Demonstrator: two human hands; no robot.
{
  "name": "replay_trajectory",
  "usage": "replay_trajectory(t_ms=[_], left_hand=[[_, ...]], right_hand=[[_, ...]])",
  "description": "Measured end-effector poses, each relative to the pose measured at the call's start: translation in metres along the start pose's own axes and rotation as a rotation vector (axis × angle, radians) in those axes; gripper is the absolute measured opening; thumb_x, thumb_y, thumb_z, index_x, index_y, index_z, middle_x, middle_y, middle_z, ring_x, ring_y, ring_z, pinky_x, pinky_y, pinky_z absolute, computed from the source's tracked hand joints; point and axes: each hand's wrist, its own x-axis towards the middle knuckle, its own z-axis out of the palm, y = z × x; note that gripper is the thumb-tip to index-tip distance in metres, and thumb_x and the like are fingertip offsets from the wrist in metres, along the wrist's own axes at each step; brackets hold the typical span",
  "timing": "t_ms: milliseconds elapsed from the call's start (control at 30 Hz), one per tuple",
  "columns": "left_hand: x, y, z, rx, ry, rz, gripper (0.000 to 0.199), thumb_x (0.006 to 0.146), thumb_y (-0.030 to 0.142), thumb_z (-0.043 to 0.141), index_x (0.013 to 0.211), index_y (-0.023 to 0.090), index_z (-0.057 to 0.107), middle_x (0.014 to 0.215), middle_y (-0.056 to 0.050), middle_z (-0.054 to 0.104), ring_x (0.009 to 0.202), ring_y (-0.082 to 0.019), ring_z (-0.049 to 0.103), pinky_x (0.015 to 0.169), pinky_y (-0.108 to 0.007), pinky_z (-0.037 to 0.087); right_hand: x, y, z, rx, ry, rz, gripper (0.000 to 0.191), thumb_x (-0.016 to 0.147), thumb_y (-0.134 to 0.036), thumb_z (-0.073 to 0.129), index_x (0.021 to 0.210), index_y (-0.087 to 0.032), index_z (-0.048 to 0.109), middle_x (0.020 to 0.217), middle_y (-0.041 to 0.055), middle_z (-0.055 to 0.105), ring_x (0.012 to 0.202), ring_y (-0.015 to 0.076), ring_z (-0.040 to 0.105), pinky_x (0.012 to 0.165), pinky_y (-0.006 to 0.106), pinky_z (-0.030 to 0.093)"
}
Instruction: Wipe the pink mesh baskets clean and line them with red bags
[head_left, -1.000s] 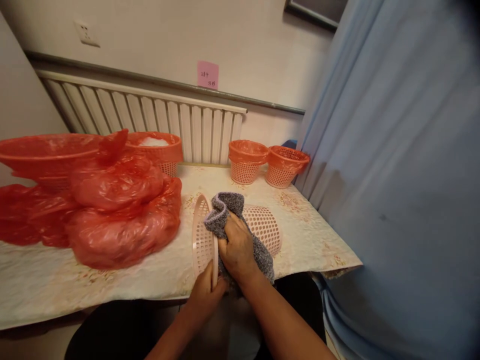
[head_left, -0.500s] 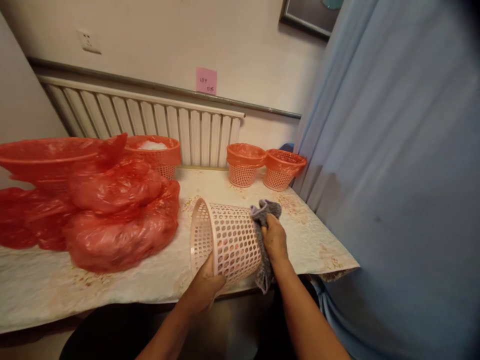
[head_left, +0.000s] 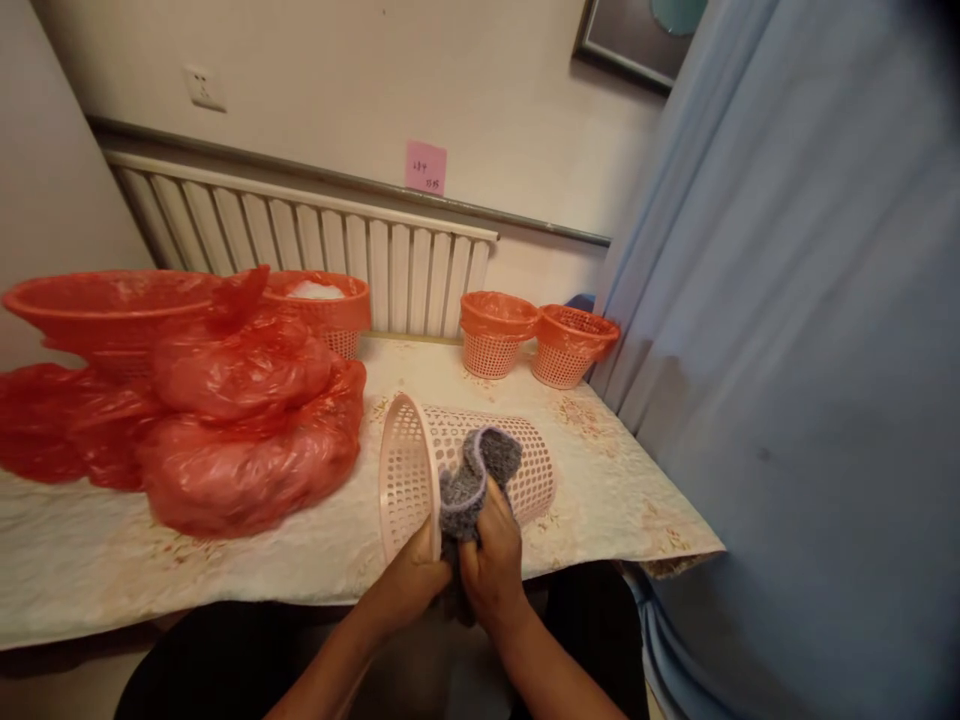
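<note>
A pale pink plastic wastebasket (head_left: 534, 465) with a holed wall lies on its side near the table's front edge, its mouth facing left. My left hand (head_left: 409, 580) is closed on the rim at the lower front. Bunched in my right hand (head_left: 495, 560) is a grey cloth (head_left: 484, 470) with a lilac edge, pressed against the basket's wall close to the rim. Part of the cloth hangs below, between both hands.
Knotted red plastic bags (head_left: 255, 470) are heaped at the left, before a large red-lined bin (head_left: 112, 300) and a lined basket (head_left: 341, 320). Two lined baskets, one nearer the radiator (head_left: 491, 345) and one by the curtain (head_left: 562, 360), stand at the back right. A blue curtain (head_left: 787, 350) hangs right.
My right hand has moved the cloth left along the basket, from its base end to near the rim. The left hand keeps its hold on the rim.
</note>
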Motion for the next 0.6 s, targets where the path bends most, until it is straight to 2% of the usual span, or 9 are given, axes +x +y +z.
replay_trajectory(t_ms=[133, 267, 367, 433, 500, 600], left_hand=[[-0.007, -0.009, -0.006, 0.063, -0.078, -0.069, 0.056, 0.068, 0.008, 0.060, 0.123, 0.015, 0.056, 0.115, -0.007, 0.069, 0.110, -0.028, 0.059, 0.096, -0.041, 0.049], [-0.012, -0.027, -0.013, 0.094, -0.157, -0.032, 0.049, 0.071, 0.005, 0.054, 0.119, 0.015, 0.059, 0.114, -0.005, 0.069, 0.113, -0.027, 0.058, 0.105, -0.043, 0.040], [-0.014, -0.033, -0.016, 0.142, -0.167, -0.037, 0.052, 0.068, 0.003, 0.050, 0.117, 0.016, 0.060, 0.115, -0.005, 0.068, 0.113, -0.027, 0.057, 0.106, -0.045, 0.038], [-0.013, -0.027, -0.014, 0.187, -0.159, -0.060, 0.049, 0.068, 0.004, 0.053, 0.115, 0.016, 0.061, 0.111, -0.006, 0.069, 0.113, -0.028, 0.057, 0.105, -0.044, 0.039], [-0.010, -0.013, -0.010, 0.193, -0.101, -0.104, 0.049, 0.066, 0.007, 0.058, 0.115, 0.014, 0.060, 0.101, -0.006, 0.070, 0.107, -0.029, 0.059, 0.099, -0.043, 0.044], [-0.001, 0.013, 0.002, 0.037, 0.027, -0.163, 0.058, 0.063, 0.008, 0.058, 0.120, 0.015, 0.056, 0.084, -0.003, 0.069, 0.088, -0.025, 0.065, 0.081, -0.037, 0.052]], right_hand=[[0.038, -0.011, 0.001, 0.014, -0.065, -0.119, 0.058, 0.075, -0.005, 0.041, 0.131, -0.013, 0.052, 0.130, 0.0119, 0.058, 0.133, 0.0251, 0.043, 0.111, 0.047, 0.037], [0.067, -0.006, 0.006, -0.020, -0.060, -0.041, 0.051, 0.071, -0.004, 0.042, 0.118, -0.015, 0.060, 0.120, 0.0116, 0.063, 0.122, 0.0252, 0.052, 0.107, 0.045, 0.041], [0.070, -0.003, 0.010, -0.030, -0.039, -0.018, 0.050, 0.069, -0.004, 0.043, 0.114, -0.015, 0.062, 0.119, 0.0121, 0.064, 0.120, 0.0255, 0.054, 0.107, 0.046, 0.042], [0.065, -0.002, 0.010, -0.021, -0.023, -0.027, 0.052, 0.069, -0.004, 0.042, 0.117, -0.014, 0.061, 0.123, 0.0126, 0.062, 0.123, 0.0256, 0.051, 0.108, 0.045, 0.040], [0.058, -0.003, 0.009, -0.018, -0.017, -0.028, 0.053, 0.069, -0.005, 0.042, 0.118, -0.013, 0.061, 0.126, 0.0129, 0.060, 0.126, 0.0258, 0.049, 0.109, 0.046, 0.039], [0.050, -0.005, 0.006, -0.016, -0.028, -0.024, 0.052, 0.071, -0.006, 0.042, 0.120, -0.013, 0.060, 0.125, 0.0131, 0.061, 0.129, 0.0263, 0.046, 0.109, 0.046, 0.039]])
